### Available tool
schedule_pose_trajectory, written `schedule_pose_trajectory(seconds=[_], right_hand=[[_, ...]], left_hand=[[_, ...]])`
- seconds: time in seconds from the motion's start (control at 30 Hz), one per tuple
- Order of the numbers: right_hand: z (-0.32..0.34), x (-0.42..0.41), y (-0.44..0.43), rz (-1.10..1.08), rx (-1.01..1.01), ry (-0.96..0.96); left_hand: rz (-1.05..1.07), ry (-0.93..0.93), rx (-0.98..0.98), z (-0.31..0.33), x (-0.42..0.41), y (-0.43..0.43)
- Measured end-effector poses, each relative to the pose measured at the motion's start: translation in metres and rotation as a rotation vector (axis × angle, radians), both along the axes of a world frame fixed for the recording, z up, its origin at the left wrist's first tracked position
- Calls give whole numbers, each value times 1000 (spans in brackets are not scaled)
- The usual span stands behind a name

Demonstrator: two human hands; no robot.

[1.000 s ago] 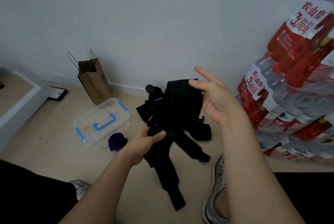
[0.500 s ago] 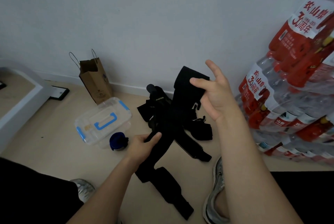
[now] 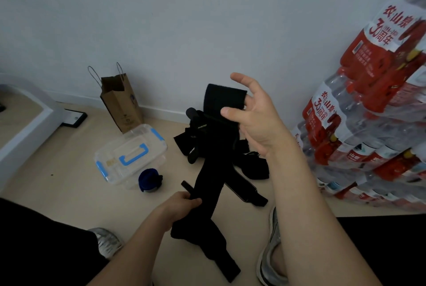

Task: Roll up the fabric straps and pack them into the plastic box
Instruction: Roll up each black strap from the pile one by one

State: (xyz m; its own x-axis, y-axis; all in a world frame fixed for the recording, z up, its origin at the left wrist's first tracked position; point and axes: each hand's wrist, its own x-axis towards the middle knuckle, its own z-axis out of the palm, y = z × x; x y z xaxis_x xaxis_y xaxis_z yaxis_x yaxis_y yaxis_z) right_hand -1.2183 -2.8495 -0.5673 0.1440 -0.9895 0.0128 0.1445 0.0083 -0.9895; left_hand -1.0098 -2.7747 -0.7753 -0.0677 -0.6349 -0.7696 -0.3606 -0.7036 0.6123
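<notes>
A long black fabric strap (image 3: pixel 213 170) is stretched in the air between my hands. My right hand (image 3: pixel 255 117) pinches its upper end between thumb and fingers, the other fingers spread. My left hand (image 3: pixel 184 205) grips the strap lower down; its tail hangs to the floor. More black straps (image 3: pixel 249 165) lie in a pile on the floor behind. The clear plastic box (image 3: pixel 131 154) with blue handle and latches stands shut at the left. A rolled blue strap (image 3: pixel 149 180) lies against the box.
A brown paper bag (image 3: pixel 119 101) stands by the wall behind the box. Stacked packs of water bottles (image 3: pixel 373 124) fill the right side. My shoes (image 3: pixel 269 251) rest on the beige floor near the strap's tail. A white ledge (image 3: pixel 25 128) runs along the left.
My left hand slid down the strap toward me while my right hand kept the upper end raised, so the strap is pulled out longer and straighter.
</notes>
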Motion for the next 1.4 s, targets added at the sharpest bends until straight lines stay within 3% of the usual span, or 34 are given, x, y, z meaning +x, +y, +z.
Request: schedule_pose_trajectory(seconds=[0.13, 0.2, 0.3, 0.37, 0.47, 0.53, 0.6, 0.83, 1.1, 1.17, 1.3, 1.4], right_hand=[[3, 12, 4, 69, 9, 47], [5, 18, 5, 55, 47, 78], [4, 30, 5, -59, 128, 150], [3, 38, 6, -122, 170, 199], [11, 48, 7, -88, 195, 194], [22, 52, 8, -38, 223, 84], [35, 52, 8, -38, 183, 110], [91, 32, -13, -76, -174, 863], [129, 6, -74, 65, -450, 1239], [123, 3, -90, 94, -484, 1158], [101, 3, -116, -42, -388, 682], [91, 5, -135, -118, -376, 527]], left_hand=[[-62, -235, -200, 6, -2, -9], [70, -269, -365, 27, -6, -20], [418, -87, -542, 88, -16, -43], [490, 84, -659, 139, -19, -56], [267, 74, -828, 202, -15, -67], [61, -8, -861, 231, -12, -70], [-65, -36, -859, 250, -5, -74], [-427, -67, -860, 310, 27, -104], [-472, -235, -1029, 321, 30, -169], [-422, -204, -1063, 312, 25, -182], [-256, 177, -943, 294, 19, -199], [-195, 322, -883, 290, 17, -213]])
